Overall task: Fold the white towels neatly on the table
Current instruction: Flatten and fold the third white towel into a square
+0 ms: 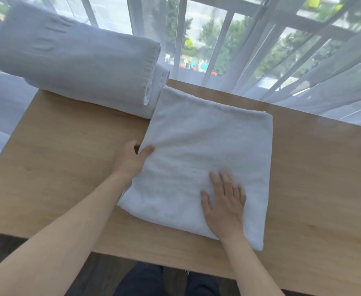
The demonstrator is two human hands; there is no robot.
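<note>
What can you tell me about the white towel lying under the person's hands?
The white terry towel lies folded into a thick, roughly square pad on the light wooden table, skewed to its edges. Its far-left corner touches the stacked folded towels. The left hand pinches its left edge; the right hand presses flat on top.

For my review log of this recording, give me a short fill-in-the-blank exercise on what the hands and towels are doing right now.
1. The right hand lies ____ on the folded towel.
2. The left hand grips that towel's ____ edge.
3. The stack of finished towels sits at the table's far ____ corner.
4. The window behind the table is covered by a sheer ____.

Missing words: flat; left; left; curtain
</note>
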